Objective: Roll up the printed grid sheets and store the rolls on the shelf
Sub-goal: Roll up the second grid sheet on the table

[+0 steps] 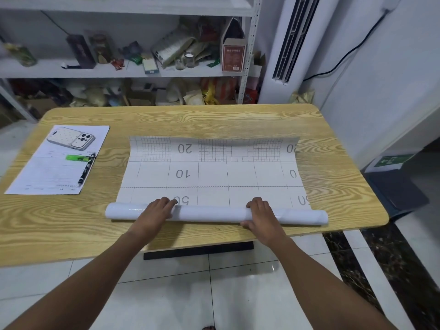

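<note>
Wood-grain tabletop. At frame left on it: printed paper form, bearing a white phone, green highlighter and black pen. Upper right: white standing air conditioner, black cable. Right edge: green sign.

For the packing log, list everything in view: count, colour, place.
grid sheet: 1, white with grey print, table centre, near end rolled
table: 1, light wood grain, under the sheet
printed page: 1, white, table's left side
highlighter: 1, green, on the page
pen: 1, black, on the page
shelf: 1, white, behind the table, cluttered
box: 1, red-brown, shelf's right end
left hand: 1, grips rolled end, left part
right hand: 1, grips rolled end, right part
</note>
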`<state>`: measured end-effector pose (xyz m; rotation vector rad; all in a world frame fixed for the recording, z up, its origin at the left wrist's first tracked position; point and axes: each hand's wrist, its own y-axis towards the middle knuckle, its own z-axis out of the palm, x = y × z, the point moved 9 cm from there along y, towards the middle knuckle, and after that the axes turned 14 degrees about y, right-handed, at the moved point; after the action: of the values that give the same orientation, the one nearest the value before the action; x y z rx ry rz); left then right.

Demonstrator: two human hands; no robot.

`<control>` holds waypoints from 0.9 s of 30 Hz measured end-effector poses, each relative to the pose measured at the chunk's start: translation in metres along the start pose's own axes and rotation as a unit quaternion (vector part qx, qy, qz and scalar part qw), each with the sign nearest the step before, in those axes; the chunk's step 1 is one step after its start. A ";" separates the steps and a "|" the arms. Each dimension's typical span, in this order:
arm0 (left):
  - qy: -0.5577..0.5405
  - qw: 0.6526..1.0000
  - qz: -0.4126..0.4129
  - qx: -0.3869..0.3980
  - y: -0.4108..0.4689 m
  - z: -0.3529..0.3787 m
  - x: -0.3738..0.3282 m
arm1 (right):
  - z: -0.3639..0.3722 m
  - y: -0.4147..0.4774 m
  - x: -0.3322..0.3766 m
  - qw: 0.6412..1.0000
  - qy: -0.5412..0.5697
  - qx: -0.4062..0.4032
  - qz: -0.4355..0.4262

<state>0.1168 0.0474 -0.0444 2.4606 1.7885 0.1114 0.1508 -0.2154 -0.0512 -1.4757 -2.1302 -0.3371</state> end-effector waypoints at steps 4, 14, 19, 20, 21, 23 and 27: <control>-0.003 1.000 0.011 -0.013 -0.002 0.003 0.000 | 0.000 0.000 -0.001 1.000 -0.001 0.000 0.000; 0.043 0.999 -0.007 -0.005 -0.002 0.004 0.001 | -0.002 0.000 0.000 1.000 -0.014 -0.007 -0.010; 0.038 0.999 -0.002 -0.017 0.000 0.000 0.001 | -0.003 0.001 -0.002 1.000 -0.023 -0.006 -0.001; 0.038 0.999 -0.003 -0.017 0.001 0.000 0.001 | -0.003 0.001 -0.003 1.000 -0.024 -0.004 0.002; 0.039 0.999 -0.004 -0.018 0.002 -0.001 0.001 | -0.003 0.001 -0.004 1.000 -0.024 -0.002 0.005; 0.046 0.999 -0.007 -0.014 0.003 -0.001 -0.001 | -0.002 0.000 -0.006 1.000 -0.021 -0.001 0.007; 0.039 0.999 -0.006 -0.009 0.004 0.001 0.000 | -0.003 -0.001 -0.007 1.000 -0.014 -0.010 0.006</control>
<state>0.1211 0.0460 -0.0451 2.4647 1.8235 0.2241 0.1526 -0.2228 -0.0520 -1.5119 -2.1450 -0.3348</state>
